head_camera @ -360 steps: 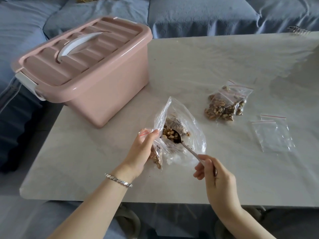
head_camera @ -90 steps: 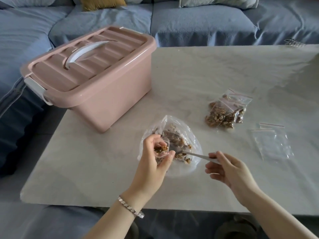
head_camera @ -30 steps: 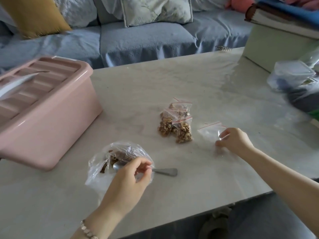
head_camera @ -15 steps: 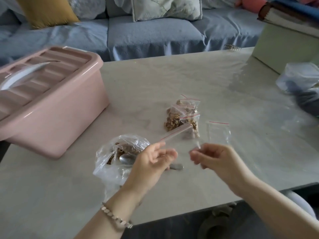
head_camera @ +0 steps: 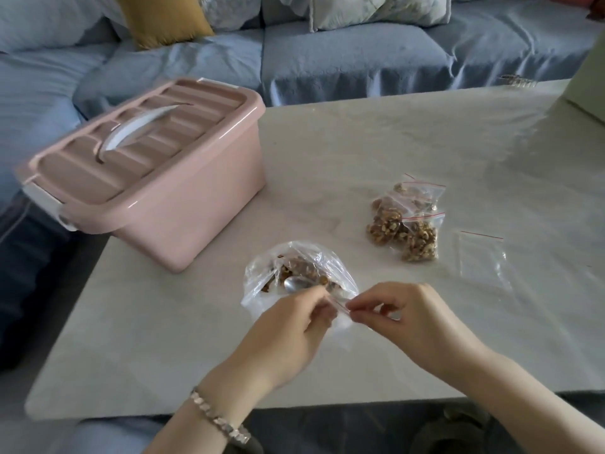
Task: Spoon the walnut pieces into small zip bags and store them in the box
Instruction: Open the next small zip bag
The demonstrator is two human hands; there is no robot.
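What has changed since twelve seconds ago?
The right hand let go of the spoon, now lying in the big walnut bag, and fetched an empty zip bag; the left hand pinches its top too. The pile of filled bags grew by one. The pink box stays shut.

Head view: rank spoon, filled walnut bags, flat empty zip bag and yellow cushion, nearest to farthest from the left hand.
From the left hand, pinching a small zip bag:
1. spoon, just ahead, in the big bag.
2. filled walnut bags, ahead to the right.
3. empty zip bag, farther right on the table.
4. yellow cushion, on the sofa behind.
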